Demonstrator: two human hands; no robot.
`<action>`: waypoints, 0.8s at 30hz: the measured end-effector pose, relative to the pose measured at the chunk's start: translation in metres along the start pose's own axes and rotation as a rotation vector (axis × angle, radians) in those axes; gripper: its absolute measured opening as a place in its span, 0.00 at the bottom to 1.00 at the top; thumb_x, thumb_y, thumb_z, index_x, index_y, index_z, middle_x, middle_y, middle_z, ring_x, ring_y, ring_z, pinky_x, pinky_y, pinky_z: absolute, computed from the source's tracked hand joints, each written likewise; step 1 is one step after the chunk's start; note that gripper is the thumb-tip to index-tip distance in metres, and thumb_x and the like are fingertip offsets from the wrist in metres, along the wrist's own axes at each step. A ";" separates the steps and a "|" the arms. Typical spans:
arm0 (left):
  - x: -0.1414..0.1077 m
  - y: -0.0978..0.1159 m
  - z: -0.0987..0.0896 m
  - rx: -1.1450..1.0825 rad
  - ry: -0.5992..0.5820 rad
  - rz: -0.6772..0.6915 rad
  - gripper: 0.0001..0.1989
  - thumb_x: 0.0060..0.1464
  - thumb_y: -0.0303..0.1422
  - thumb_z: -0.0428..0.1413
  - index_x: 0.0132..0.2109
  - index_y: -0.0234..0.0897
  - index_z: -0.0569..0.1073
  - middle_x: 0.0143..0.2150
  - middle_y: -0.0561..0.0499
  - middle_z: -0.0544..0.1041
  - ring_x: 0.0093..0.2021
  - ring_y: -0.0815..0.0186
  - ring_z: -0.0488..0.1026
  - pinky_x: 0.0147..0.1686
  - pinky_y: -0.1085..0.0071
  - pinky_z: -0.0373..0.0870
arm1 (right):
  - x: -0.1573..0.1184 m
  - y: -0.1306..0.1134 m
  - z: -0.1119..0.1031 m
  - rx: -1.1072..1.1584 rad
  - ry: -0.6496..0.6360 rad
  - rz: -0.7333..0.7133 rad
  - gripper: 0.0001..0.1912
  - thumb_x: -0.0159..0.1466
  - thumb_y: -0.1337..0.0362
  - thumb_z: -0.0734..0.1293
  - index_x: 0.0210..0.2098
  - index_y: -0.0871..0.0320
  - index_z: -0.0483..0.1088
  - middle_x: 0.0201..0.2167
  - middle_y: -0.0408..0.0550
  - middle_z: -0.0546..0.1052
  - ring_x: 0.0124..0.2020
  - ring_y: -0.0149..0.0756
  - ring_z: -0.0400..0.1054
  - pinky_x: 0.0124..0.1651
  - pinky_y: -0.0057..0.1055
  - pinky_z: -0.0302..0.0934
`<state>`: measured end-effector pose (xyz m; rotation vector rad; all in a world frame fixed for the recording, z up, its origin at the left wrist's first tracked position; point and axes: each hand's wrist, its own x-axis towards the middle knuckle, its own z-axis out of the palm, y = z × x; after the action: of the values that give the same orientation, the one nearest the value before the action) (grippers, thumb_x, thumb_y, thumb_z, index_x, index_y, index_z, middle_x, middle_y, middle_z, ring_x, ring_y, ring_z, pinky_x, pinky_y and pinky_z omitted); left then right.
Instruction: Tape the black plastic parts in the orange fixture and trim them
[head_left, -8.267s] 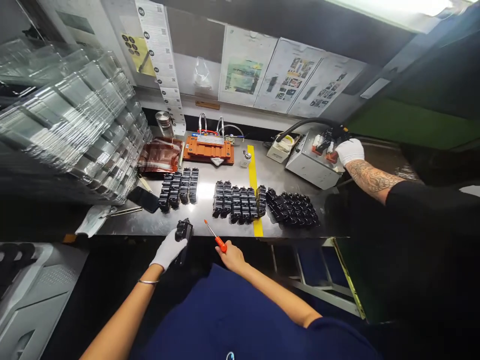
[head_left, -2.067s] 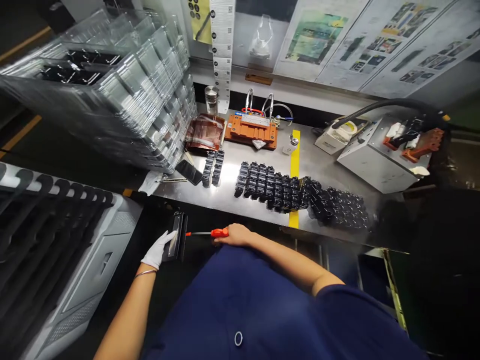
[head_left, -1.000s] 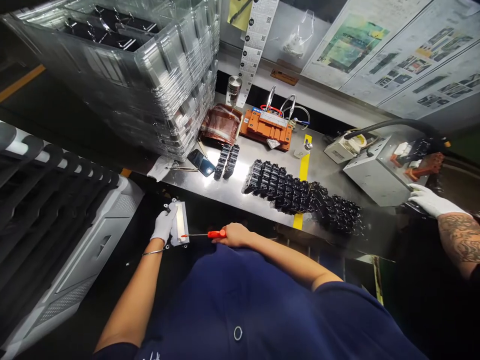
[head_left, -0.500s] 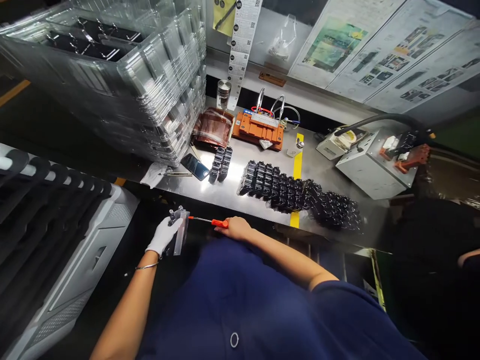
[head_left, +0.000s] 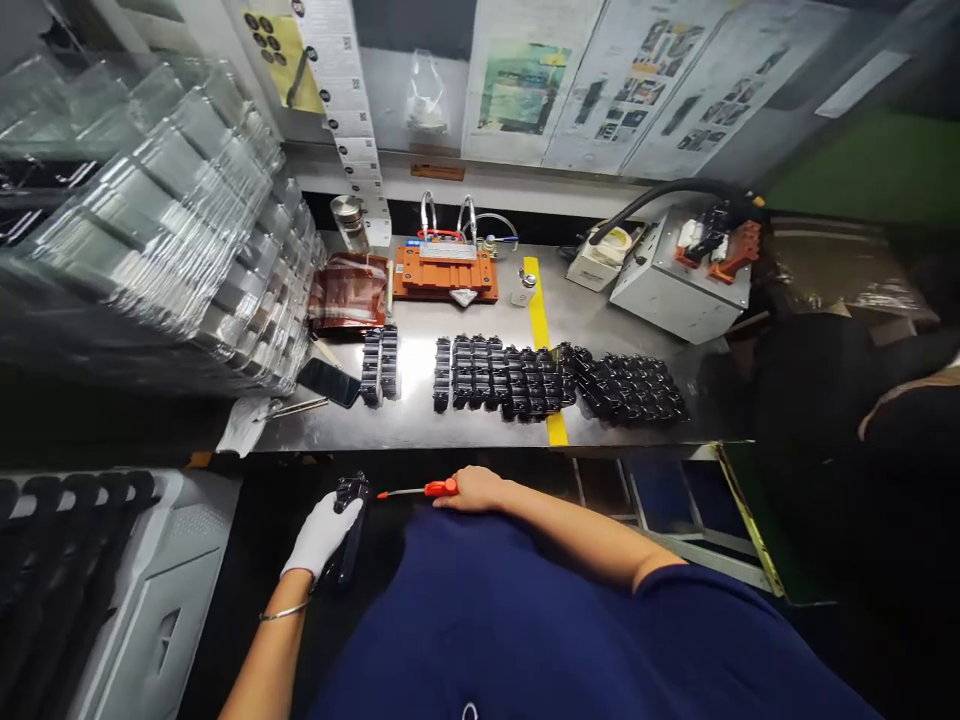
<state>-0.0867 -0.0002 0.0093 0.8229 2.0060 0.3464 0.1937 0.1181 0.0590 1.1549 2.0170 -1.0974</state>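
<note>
My left hand (head_left: pixel 324 535), in a white glove, is closed around a long black plastic part (head_left: pixel 349 545) with a knobbly upper end. My bare right hand (head_left: pixel 477 490) grips an orange-handled tool (head_left: pixel 441 487) with a thin metal shaft and an orange tip; its exact kind is unclear. The tip points left at the black part, a small gap between them. Both hands are below the front edge of the metal workbench (head_left: pixel 390 428). Similar black parts (head_left: pixel 480 372) lie in rows on the bench, with a smaller group (head_left: pixel 380 362) farther left.
Stacked clear plastic trays (head_left: pixel 195 210) rise at the left, above a grey crate (head_left: pixel 142 570). A phone (head_left: pixel 328 382), tweezers (head_left: pixel 296 407), an orange fixture (head_left: pixel 446 272) and a grey box-shaped machine (head_left: pixel 679 285) are on the bench. Another person's arm (head_left: pixel 900 400) shows at the right.
The view has turned and shifted right. The black part's long face has gone from pale and shiny to dark. The tool's tip, at the part before, is now slightly apart from it.
</note>
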 end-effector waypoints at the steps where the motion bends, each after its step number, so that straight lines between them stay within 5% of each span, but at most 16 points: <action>1: 0.006 0.015 0.001 0.036 0.025 0.014 0.19 0.47 0.47 0.60 0.41 0.39 0.75 0.44 0.37 0.79 0.48 0.42 0.75 0.49 0.49 0.67 | -0.004 0.013 -0.002 0.030 -0.010 0.000 0.33 0.59 0.35 0.61 0.40 0.58 0.77 0.42 0.57 0.80 0.44 0.50 0.76 0.40 0.33 0.66; 6: 0.051 0.137 0.019 0.169 0.150 0.197 0.16 0.52 0.45 0.55 0.43 0.40 0.74 0.45 0.38 0.79 0.47 0.44 0.76 0.45 0.55 0.69 | -0.026 0.075 -0.005 0.145 0.005 0.074 0.27 0.59 0.40 0.65 0.41 0.56 0.77 0.42 0.54 0.80 0.44 0.49 0.76 0.40 0.33 0.65; 9: 0.087 0.214 0.047 0.283 0.254 0.235 0.18 0.54 0.44 0.53 0.45 0.35 0.73 0.47 0.33 0.78 0.46 0.44 0.76 0.44 0.55 0.69 | -0.038 0.100 -0.005 0.187 0.036 0.107 0.25 0.60 0.42 0.64 0.42 0.55 0.76 0.42 0.53 0.80 0.44 0.48 0.76 0.41 0.33 0.65; 12: 0.119 0.266 0.076 0.323 0.295 0.244 0.20 0.56 0.42 0.51 0.47 0.31 0.72 0.50 0.28 0.75 0.48 0.43 0.75 0.45 0.54 0.69 | -0.047 0.120 -0.008 0.230 0.067 0.142 0.24 0.62 0.43 0.62 0.42 0.54 0.76 0.43 0.53 0.80 0.45 0.49 0.76 0.41 0.33 0.65; 15: 0.140 0.292 0.084 0.356 0.318 0.285 0.18 0.60 0.41 0.47 0.46 0.31 0.73 0.50 0.29 0.74 0.51 0.43 0.73 0.49 0.53 0.67 | -0.054 0.138 -0.010 0.270 0.093 0.167 0.23 0.62 0.42 0.62 0.41 0.54 0.75 0.43 0.53 0.80 0.46 0.49 0.75 0.42 0.34 0.64; 18: 0.150 0.301 0.068 0.367 0.408 0.247 0.20 0.62 0.38 0.44 0.50 0.28 0.71 0.56 0.24 0.69 0.58 0.37 0.66 0.52 0.46 0.64 | -0.058 0.151 -0.010 0.298 0.117 0.192 0.23 0.63 0.43 0.61 0.41 0.55 0.74 0.44 0.53 0.80 0.48 0.50 0.74 0.44 0.35 0.63; 21: 0.153 0.295 0.050 0.348 0.435 0.158 0.19 0.60 0.32 0.47 0.53 0.24 0.68 0.57 0.19 0.65 0.59 0.32 0.64 0.50 0.41 0.62 | -0.058 0.153 -0.008 0.304 0.134 0.225 0.23 0.64 0.44 0.60 0.42 0.56 0.72 0.45 0.54 0.79 0.49 0.51 0.74 0.45 0.36 0.62; 24: 0.141 0.278 0.051 0.279 0.366 0.131 0.20 0.55 0.30 0.53 0.53 0.24 0.68 0.57 0.20 0.65 0.57 0.32 0.66 0.51 0.40 0.62 | -0.053 0.144 -0.007 0.286 0.138 0.212 0.23 0.64 0.43 0.59 0.42 0.56 0.72 0.45 0.55 0.79 0.50 0.52 0.73 0.45 0.37 0.62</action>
<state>0.0199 0.2956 0.0385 1.1343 2.3821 0.3127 0.3450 0.1441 0.0504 1.5891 1.8239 -1.2531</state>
